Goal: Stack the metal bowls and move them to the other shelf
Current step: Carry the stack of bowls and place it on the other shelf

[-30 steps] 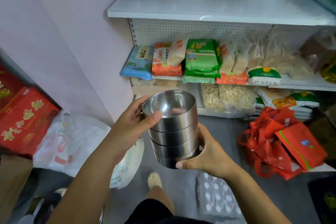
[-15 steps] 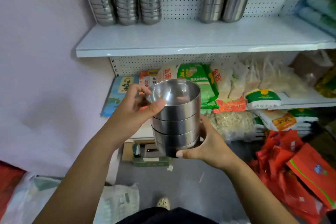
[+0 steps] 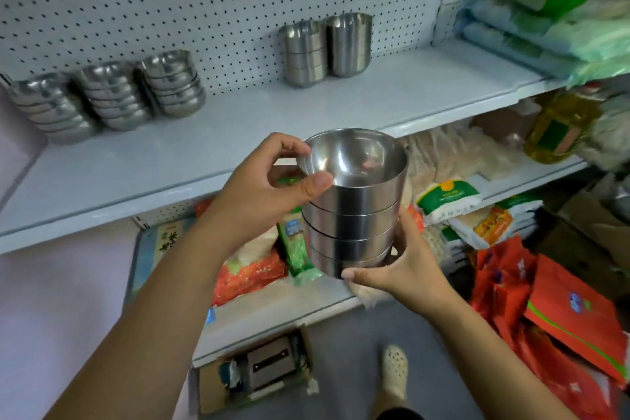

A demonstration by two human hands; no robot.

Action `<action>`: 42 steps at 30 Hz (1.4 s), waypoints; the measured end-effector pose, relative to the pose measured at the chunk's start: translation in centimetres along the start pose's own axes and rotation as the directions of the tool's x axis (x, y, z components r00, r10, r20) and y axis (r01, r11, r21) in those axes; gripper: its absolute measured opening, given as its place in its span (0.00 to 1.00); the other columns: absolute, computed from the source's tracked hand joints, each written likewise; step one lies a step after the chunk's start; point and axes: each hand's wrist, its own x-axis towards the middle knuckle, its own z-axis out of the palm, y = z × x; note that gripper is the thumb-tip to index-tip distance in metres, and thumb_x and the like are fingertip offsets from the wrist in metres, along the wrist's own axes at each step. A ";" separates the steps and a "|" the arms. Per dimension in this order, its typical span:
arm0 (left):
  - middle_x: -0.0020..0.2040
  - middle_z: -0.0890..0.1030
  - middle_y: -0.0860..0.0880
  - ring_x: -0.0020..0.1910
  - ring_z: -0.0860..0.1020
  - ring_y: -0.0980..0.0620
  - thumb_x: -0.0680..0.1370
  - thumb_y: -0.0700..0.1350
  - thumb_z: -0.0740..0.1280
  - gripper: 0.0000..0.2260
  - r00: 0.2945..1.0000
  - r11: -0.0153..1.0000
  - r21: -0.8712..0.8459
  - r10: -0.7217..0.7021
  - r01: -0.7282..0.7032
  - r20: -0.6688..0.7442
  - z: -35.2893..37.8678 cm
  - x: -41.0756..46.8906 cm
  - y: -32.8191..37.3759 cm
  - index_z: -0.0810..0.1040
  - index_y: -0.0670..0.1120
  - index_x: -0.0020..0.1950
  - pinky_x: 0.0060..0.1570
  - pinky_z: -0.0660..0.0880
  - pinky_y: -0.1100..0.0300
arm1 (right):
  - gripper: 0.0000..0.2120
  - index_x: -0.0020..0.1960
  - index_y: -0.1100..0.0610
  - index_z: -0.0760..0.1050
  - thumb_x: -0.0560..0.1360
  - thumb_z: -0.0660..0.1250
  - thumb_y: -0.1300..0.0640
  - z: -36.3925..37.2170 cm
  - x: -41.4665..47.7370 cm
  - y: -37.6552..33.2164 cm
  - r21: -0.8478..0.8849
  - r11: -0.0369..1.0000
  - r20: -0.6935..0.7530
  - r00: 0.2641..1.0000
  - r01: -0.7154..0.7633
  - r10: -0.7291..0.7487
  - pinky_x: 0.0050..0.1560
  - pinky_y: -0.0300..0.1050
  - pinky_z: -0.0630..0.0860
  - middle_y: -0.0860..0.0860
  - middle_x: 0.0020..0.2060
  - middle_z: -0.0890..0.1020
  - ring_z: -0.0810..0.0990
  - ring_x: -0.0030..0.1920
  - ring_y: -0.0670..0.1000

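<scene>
I hold a stack of several metal bowls [image 3: 354,211] upright in front of a white shelf [image 3: 238,143]. My left hand [image 3: 266,194] pinches the rim of the top bowl, thumb on the near side. My right hand [image 3: 405,266] cups the bottom of the stack from below and from the right. The stack hangs in the air just before the shelf's front edge, at about its height. Three other stacks of metal bowls [image 3: 112,95] stand at the back left of that shelf. Two taller metal stacks [image 3: 327,48] stand further right against the pegboard.
The lower shelf [image 3: 272,317] holds bags of food [image 3: 446,194] and a yellow oil bottle [image 3: 559,129]. Red bags [image 3: 566,310] lie on the floor at the right. A cardboard box [image 3: 259,368] sits under the shelves. A pink wall [image 3: 51,300] is on the left.
The view has risen and moved closer to the white shelf. The stack in my two hands has come up to the shelf's front edge. My grip is unchanged.
</scene>
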 end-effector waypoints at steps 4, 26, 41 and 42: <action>0.61 0.81 0.56 0.60 0.82 0.55 0.69 0.61 0.78 0.24 0.998 0.999 -0.004 0.054 -0.054 -0.032 1.3 6.7 1.0 0.78 0.53 0.60 0.64 0.78 0.48 | 0.54 0.75 0.50 0.65 0.56 0.90 0.56 -3.1 7.1 0.2 -0.004 0.999 -0.008 0.999 0.040 -0.040 0.66 0.60 0.78 0.49 0.66 0.80 0.79 0.67 0.51; 0.57 0.82 0.51 0.56 0.81 0.57 0.70 0.57 0.75 0.20 0.975 0.984 0.138 0.135 -0.112 -0.174 10.0 34.7 1.1 0.77 0.52 0.58 0.63 0.77 0.55 | 0.55 0.77 0.42 0.58 0.60 0.88 0.52 -17.8 35.8 3.9 -0.092 0.993 0.120 0.991 0.075 -0.064 0.63 0.48 0.81 0.41 0.66 0.77 0.78 0.64 0.44; 0.62 0.80 0.49 0.62 0.77 0.54 0.75 0.50 0.75 0.11 0.818 0.702 0.600 0.560 -0.384 -0.132 12.3 44.5 -0.8 0.85 0.45 0.54 0.64 0.72 0.62 | 0.52 0.74 0.42 0.57 0.61 0.87 0.48 -21.1 44.4 6.3 -0.214 0.973 0.065 0.995 0.089 -0.077 0.54 0.28 0.71 0.39 0.64 0.72 0.73 0.62 0.43; 0.63 0.80 0.49 0.62 0.78 0.52 0.76 0.50 0.74 0.13 0.810 0.672 0.629 0.575 -0.390 -0.113 12.4 45.1 -1.1 0.84 0.44 0.56 0.64 0.73 0.58 | 0.51 0.72 0.41 0.59 0.60 0.87 0.47 -21.1 45.3 6.4 -0.218 0.971 0.045 0.995 0.101 -0.093 0.55 0.30 0.72 0.39 0.63 0.73 0.74 0.61 0.43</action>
